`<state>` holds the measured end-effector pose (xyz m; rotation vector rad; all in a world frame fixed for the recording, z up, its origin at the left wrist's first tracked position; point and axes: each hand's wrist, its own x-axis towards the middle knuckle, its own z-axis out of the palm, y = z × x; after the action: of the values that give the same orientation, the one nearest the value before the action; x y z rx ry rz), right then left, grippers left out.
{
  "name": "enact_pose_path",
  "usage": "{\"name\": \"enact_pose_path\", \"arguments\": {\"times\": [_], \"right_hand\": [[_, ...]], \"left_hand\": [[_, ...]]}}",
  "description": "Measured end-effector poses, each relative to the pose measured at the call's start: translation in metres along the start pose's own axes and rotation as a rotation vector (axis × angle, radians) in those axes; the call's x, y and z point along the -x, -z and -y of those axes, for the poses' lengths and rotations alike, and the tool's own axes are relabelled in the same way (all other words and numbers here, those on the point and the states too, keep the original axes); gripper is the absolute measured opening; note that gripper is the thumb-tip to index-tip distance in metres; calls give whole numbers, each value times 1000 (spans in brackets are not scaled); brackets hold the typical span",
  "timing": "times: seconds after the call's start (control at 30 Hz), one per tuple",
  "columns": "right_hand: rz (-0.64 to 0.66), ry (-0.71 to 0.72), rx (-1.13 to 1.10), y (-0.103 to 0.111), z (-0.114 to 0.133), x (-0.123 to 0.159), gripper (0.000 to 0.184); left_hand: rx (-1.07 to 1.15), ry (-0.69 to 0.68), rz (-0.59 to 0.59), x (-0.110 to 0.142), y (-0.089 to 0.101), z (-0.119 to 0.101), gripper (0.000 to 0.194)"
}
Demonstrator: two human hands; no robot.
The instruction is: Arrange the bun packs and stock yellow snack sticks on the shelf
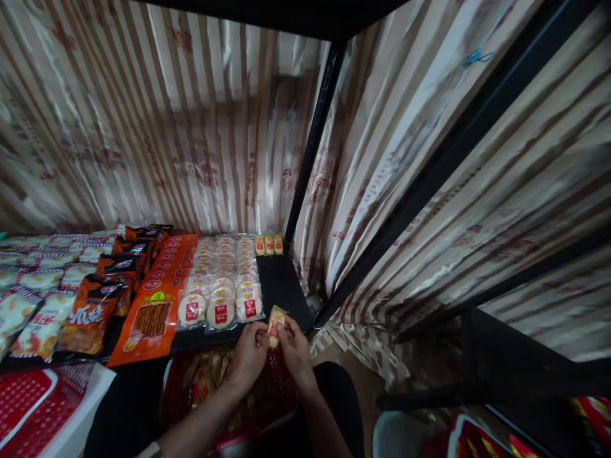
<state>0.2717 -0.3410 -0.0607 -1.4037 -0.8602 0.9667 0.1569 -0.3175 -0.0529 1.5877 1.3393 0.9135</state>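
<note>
My left hand (249,356) and my right hand (294,350) meet in front of a black shelf (281,286), fingers pinched together on one small yellow snack packet (275,322). Both hands are closed on it, just off the shelf's front edge. Below them sits a red basket (277,407) with more packets inside. On the shelf lie rows of round white rice crackers (222,280) in clear wrappers. Three small yellow packets (268,245) stand at the back of the shelf.
Orange snack packs (155,299), dark orange bags (93,312) and pale bags (28,305) fill the shelf's left side. A black upright post (310,140) stands at the shelf's back corner. Striped curtain hangs behind and to the right. A red perforated basket (28,401) lies lower left.
</note>
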Motion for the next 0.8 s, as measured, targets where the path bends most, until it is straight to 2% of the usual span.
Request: {"name": "enact_pose_path", "arguments": {"times": [0.2, 0.33, 0.57, 0.8], "right_hand": [[-155, 143, 195, 5, -12, -24, 44], [-190, 186, 205, 5, -17, -37, 44], [-203, 185, 210, -2, -13, -57, 42], [-281, 157, 652, -5, -3, -59, 45]], "left_hand": [[-200, 64, 78, -21, -5, -25, 25], [-280, 103, 117, -33, -10, -38, 27], [-159, 235, 127, -56, -28, -43, 31], [-93, 290, 119, -66, -35, -52, 31]]}}
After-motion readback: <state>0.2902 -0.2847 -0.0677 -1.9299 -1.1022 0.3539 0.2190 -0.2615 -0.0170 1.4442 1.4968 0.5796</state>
